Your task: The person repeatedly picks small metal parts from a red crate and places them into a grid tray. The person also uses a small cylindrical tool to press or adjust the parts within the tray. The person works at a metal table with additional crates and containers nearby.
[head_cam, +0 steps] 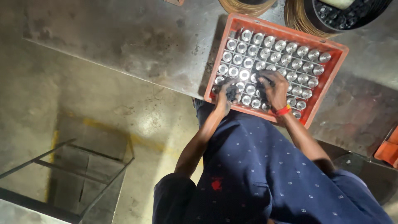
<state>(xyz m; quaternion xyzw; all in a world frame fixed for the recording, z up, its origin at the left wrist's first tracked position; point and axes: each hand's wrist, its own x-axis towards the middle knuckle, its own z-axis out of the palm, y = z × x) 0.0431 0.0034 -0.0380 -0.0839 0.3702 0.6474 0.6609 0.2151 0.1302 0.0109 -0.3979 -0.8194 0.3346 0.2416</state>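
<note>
Left hand (224, 97) fingers clamp a dark part (232, 92); right hand (274, 88) fingers curl over the crate's (331, 83) metal cylinders (265, 52) — grip hidden (unclear).

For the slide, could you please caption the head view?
Both hands, left and right, reach into an orange crate of shiny metal cylinders.

An orange plastic crate (336, 62), rectangular with a raised rim, sits tilted on the grey counter (137, 45); a grid divides it into cells filled with shiny metal cylinders (269, 40). Another orange crate (389, 150) shows partly at the right edge. No labels, signs or screens are visible.
</note>
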